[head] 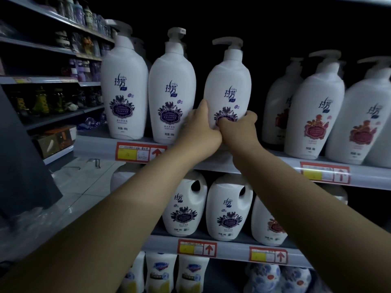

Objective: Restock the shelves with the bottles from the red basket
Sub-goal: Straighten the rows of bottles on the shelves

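A white pump bottle with a purple label [229,85] stands upright at the upper shelf [232,163], in the gap between two matching purple-label bottles [171,89] on its left and red-label bottles [317,111] on its right. My left hand [198,130] grips its lower left side. My right hand [239,127] grips its lower right front, fingers curled round the base. The bottle's bottom is hidden behind my hands. The red basket is out of view.
White jugs [229,208] fill the shelf below, and smaller bottles [160,271] sit lower still. Red price tags [139,152] line the shelf edges. Another shelving unit [53,81] with dark goods runs along the left, with tiled floor [84,176] between.
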A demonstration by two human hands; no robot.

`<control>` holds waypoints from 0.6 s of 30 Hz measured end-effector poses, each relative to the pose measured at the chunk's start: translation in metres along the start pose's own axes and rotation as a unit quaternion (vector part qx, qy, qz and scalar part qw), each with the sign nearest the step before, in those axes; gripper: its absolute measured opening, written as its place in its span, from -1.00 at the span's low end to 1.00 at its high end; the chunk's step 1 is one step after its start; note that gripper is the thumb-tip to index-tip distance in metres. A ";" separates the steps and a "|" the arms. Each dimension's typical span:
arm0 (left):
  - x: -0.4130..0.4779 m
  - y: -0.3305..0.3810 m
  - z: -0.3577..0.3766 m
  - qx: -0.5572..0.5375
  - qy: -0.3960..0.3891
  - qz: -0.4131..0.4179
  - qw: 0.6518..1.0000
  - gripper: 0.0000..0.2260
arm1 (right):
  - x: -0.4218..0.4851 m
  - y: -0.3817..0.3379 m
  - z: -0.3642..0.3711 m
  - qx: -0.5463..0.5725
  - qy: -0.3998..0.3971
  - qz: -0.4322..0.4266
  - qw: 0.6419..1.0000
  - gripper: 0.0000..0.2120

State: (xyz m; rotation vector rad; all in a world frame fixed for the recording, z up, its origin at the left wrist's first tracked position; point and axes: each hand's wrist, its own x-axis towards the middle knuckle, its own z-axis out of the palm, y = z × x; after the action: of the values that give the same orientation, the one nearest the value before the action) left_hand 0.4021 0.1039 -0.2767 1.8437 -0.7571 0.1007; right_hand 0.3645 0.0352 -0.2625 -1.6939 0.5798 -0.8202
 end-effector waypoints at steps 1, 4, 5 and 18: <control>0.000 0.000 -0.001 0.014 0.007 0.001 1.000 -0.41 | 0.001 0.000 0.001 -0.002 0.003 -0.005 1.000 -0.41; -0.002 -0.001 -0.005 0.028 0.017 0.006 0.999 -0.42 | 0.005 0.003 0.005 -0.010 0.019 -0.014 1.000 -0.45; -0.002 -0.001 -0.005 0.028 0.016 0.010 0.999 -0.40 | 0.006 0.004 0.006 -0.014 0.022 -0.015 1.000 -0.45; -0.013 0.001 -0.008 0.002 0.050 0.018 0.999 -0.38 | 0.008 0.011 0.006 -0.015 0.004 -0.048 0.999 -0.44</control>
State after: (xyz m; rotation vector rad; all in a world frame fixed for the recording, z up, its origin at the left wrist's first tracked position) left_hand 0.3934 0.1164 -0.2784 1.8160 -0.7198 0.2164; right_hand 0.3743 0.0299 -0.2721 -1.7565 0.5228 -0.8913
